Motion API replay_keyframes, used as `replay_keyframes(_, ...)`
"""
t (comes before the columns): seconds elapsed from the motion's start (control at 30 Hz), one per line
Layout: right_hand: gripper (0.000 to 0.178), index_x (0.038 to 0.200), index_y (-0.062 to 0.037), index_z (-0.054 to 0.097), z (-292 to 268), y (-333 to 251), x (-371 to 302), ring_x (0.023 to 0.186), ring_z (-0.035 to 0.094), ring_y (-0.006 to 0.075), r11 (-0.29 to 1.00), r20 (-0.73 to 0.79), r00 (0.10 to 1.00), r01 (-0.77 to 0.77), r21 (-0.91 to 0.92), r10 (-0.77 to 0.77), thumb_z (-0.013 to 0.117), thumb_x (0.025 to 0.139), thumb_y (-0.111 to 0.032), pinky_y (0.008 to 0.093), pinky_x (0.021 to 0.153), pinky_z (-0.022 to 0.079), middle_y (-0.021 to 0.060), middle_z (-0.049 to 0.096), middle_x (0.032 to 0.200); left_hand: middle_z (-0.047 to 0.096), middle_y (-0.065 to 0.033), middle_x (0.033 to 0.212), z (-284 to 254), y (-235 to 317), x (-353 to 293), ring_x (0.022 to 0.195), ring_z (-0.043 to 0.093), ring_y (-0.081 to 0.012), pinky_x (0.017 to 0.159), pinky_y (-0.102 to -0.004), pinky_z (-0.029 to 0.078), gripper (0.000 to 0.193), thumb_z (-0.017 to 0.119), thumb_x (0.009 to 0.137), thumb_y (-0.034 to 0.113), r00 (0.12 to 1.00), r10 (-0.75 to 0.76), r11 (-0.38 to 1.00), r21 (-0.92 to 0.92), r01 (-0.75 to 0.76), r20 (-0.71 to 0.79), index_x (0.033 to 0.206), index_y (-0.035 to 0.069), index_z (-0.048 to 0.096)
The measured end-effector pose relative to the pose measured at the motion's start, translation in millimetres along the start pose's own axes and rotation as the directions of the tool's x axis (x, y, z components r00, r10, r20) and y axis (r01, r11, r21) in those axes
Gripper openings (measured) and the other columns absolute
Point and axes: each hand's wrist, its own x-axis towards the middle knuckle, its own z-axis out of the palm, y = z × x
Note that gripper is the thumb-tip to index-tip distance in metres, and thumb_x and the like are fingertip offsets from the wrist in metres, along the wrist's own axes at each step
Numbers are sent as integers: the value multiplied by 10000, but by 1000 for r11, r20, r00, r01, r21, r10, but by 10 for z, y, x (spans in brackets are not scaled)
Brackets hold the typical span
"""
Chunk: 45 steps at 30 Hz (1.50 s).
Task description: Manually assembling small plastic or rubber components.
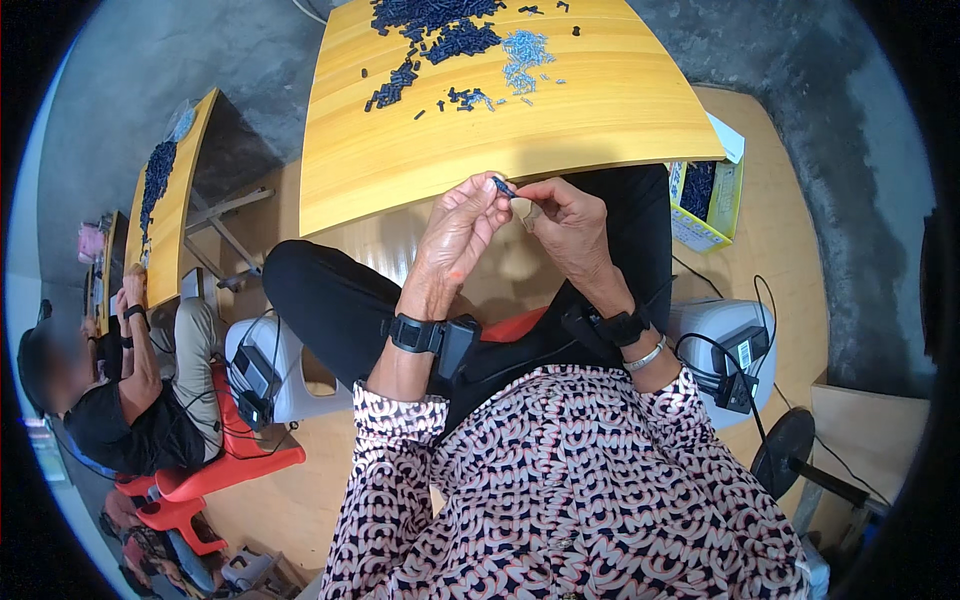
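Observation:
Between my two hands, just off the near edge of the wooden table, is a small dark cylindrical part. My left hand pinches it between thumb and fingers. The fingertips of my right hand are closed at its other end; whether they grip the same part or a second small piece is too fine to tell. On the table farther off lie a heap of small dark parts and a smaller pile of light grey-blue pieces, with a few loose ones nearer me.
A yellow-and-white box holding dark parts stands right of the table. White stools with black devices and cables flank me. To the left, a seated person in black works at another table. Red stools stand there.

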Motion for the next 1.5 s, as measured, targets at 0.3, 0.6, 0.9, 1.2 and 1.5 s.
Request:
replay_keyframes(0.3, 114, 872, -9, 636, -11, 22, -26, 616, 538, 30, 999, -2, 1000, 30, -19, -30, 645, 762, -34, 172, 533, 426, 16, 631, 719, 610, -38, 846, 1, -40, -16, 707, 554, -75, 660, -208, 472, 116, 540, 875, 98, 1000, 8, 1000, 21, -7, -18, 950, 22, 587)
replay_keyframes(0.6, 207, 879, 12, 614, -59, 178, -123, 695, 566, 63, 999, 4, 999, -41, -5, 41, 519, 714, 93, 194, 614, 457, 30, 622, 762, 601, -26, 792, -95, -223, 2, 694, 549, -81, 663, -216, 471, 119, 560, 867, 121, 993, -97, 992, -87, 92, -65, 920, 19, 588)
replay_keyframes(0.9, 132, 854, 5, 608, -28, 346, -186, 669, 542, 58, 996, -70, 993, -91, 21, 92, 549, 753, 68, 205, 584, 444, 21, 604, 733, 578, -31, 772, -113, -315, 55, 666, 526, -83, 634, -196, 465, 131, 536, 880, 121, 977, -176, 977, -143, 158, -118, 891, -3, 577)
replay_keyframes(1.2, 71, 835, -27, 608, 85, 412, -176, 591, 548, 81, 996, -179, 983, -61, -71, 47, 639, 778, -56, 223, 537, 444, 45, 611, 693, 579, -37, 776, -108, -298, 102, 645, 514, -75, 595, -187, 473, 140, 530, 882, 115, 973, -177, 973, -178, 150, -146, 888, -16, 580)
replay_keyframes(1.5, 100, 834, -28, 605, 123, 431, -169, 603, 563, 112, 997, -224, 974, -33, -63, 18, 653, 775, -92, 248, 550, 453, 60, 613, 703, 578, -34, 781, -132, -288, 145, 641, 510, -75, 579, -171, 468, 144, 540, 876, 113, 974, -170, 977, -156, 147, -149, 883, -22, 587)
